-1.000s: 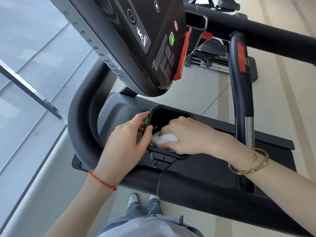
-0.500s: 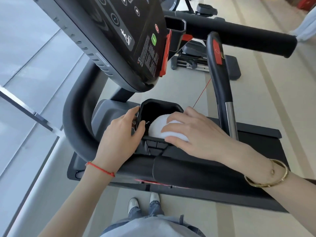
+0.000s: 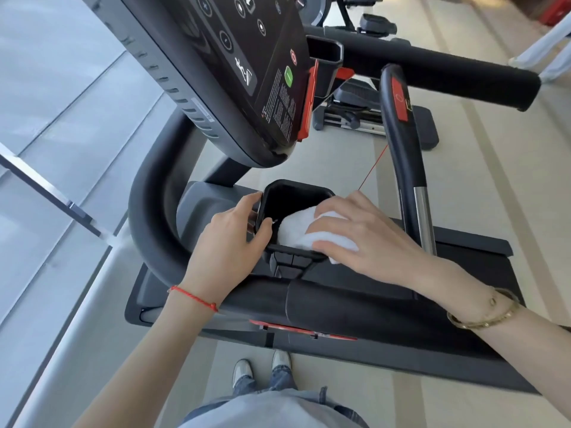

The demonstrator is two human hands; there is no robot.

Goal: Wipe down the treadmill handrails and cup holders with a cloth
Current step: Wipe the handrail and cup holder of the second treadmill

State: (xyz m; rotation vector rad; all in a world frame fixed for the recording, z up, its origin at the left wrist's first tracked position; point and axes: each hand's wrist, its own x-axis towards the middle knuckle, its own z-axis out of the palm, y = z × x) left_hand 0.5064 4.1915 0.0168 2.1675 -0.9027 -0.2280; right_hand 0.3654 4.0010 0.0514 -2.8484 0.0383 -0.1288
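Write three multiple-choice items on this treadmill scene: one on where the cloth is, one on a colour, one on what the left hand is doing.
1. Where is the cloth?
A. On the floor
B. In the cup holder, partly over its near rim
C. Draped on the console

2. What colour is the cord on the left wrist?
A. Red
B. Blue
C. Green

3. What is the left hand doing?
A. Hanging free
B. Pressing a button
C. Gripping the cup holder's left rim

Answers: 1 B, the white cloth lies in the black holder under the right hand. 2 A, the wrist cord is red. 3 C, the thumb and fingers curl round the rim.
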